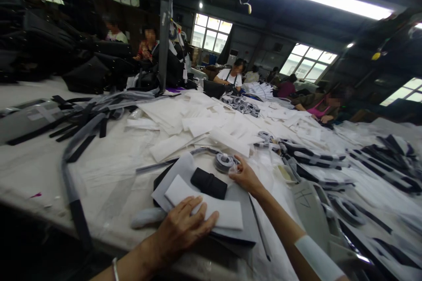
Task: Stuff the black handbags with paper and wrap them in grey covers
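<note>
My left hand (186,228) lies flat with its fingers stretched over a folded white padded piece (227,213). Under that piece is a grey panel with dark edges (242,197), and a folded black piece (208,183) rests on it just beyond. At the panel's far edge, my right hand (246,178) has its thumb and fingers at the right side of a coiled grey strap (224,162), pinching its edge with a bit of clear plastic. A tail of strap (161,166) runs left from around the coil.
White sheets (204,125) are heaped beyond my hands. Black and plastic-covered strips (82,140) lie left; a grey moulded machine (313,210) stands right, near bundled black strips (313,156). A post (164,39) rises behind. Several people sit working farther back.
</note>
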`<move>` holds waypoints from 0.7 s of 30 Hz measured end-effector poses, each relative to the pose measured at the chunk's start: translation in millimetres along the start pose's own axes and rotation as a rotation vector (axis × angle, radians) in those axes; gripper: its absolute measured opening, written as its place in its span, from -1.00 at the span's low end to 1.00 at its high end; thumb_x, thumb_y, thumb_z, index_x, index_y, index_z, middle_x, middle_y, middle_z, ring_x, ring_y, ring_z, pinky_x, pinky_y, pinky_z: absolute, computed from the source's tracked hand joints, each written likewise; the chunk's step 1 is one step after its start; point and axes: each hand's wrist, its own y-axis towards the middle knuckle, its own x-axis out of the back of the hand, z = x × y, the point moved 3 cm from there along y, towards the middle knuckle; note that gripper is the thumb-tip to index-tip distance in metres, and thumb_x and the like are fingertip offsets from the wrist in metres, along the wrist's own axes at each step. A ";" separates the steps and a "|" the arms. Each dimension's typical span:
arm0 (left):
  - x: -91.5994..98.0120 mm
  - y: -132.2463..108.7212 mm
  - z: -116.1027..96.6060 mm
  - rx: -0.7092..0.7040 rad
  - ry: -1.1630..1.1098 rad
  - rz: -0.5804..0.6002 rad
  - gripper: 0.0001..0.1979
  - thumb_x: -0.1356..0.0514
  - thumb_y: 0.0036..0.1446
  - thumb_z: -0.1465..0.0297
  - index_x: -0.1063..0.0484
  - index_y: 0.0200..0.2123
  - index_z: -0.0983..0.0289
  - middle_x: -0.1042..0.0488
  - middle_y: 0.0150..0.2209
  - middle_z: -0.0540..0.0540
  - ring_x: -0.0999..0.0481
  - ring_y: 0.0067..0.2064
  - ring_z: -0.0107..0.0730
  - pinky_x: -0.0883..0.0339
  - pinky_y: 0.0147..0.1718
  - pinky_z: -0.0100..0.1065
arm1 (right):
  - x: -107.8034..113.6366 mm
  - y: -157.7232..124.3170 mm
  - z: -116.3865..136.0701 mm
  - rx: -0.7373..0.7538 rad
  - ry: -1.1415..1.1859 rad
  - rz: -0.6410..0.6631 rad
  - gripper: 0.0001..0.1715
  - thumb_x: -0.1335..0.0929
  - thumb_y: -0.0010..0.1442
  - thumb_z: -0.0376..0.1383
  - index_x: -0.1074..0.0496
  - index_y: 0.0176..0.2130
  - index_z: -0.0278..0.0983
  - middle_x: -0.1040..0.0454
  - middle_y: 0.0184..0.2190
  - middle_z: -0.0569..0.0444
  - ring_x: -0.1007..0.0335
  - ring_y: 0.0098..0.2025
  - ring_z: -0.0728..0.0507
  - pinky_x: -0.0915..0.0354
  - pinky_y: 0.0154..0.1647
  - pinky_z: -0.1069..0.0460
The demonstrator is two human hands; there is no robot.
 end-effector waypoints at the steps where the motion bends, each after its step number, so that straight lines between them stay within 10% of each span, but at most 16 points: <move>1: -1.7 1.5 -1.5 0.005 -0.001 0.006 -0.58 0.06 0.40 0.52 -0.38 0.19 0.15 -0.48 -0.05 0.12 -0.47 0.07 -0.18 -0.46 0.03 -0.17 | 0.8 -4.5 0.2 0.022 0.032 -0.012 -0.13 -0.49 -0.11 -0.25 -0.31 0.18 -0.32 -0.43 -0.48 0.22 -0.34 -0.45 -0.07 -0.29 -0.33 0.01; 7: -5.8 14.1 -9.8 0.036 -0.002 -0.004 -0.58 0.06 0.39 0.52 -0.40 0.18 0.17 -0.49 -0.04 0.12 -0.50 0.04 -0.13 -0.47 0.01 -0.14 | 10.7 -29.0 9.4 0.107 0.192 -0.078 -0.33 -0.48 0.00 0.04 -0.42 0.00 -0.27 -0.44 -0.42 0.14 -0.39 -0.36 -0.12 -0.31 -0.26 -0.03; 16: -9.5 16.8 -16.6 0.087 0.016 0.028 -0.60 0.08 0.41 0.50 -0.39 0.17 0.18 -0.51 -0.05 0.09 -0.49 0.06 -0.15 -0.41 0.04 -0.15 | 26.9 -61.5 45.2 0.148 0.039 0.204 -0.03 -0.53 -0.08 -0.26 -0.23 0.27 -0.18 -0.50 -0.06 -0.02 -0.45 -0.10 -0.18 -0.38 -0.05 -0.12; 21: -8.2 18.5 -19.6 0.091 -0.002 0.099 -0.64 0.05 0.41 0.46 -0.41 0.14 0.21 -0.51 -0.04 0.09 -0.47 0.09 -0.12 -0.30 0.13 -0.11 | 29.6 -79.2 47.0 0.202 -0.249 0.348 -0.62 -0.39 0.07 -0.38 -0.56 -0.07 -0.20 -0.55 -0.25 0.03 -0.46 -0.25 -0.13 -0.38 -0.21 -0.03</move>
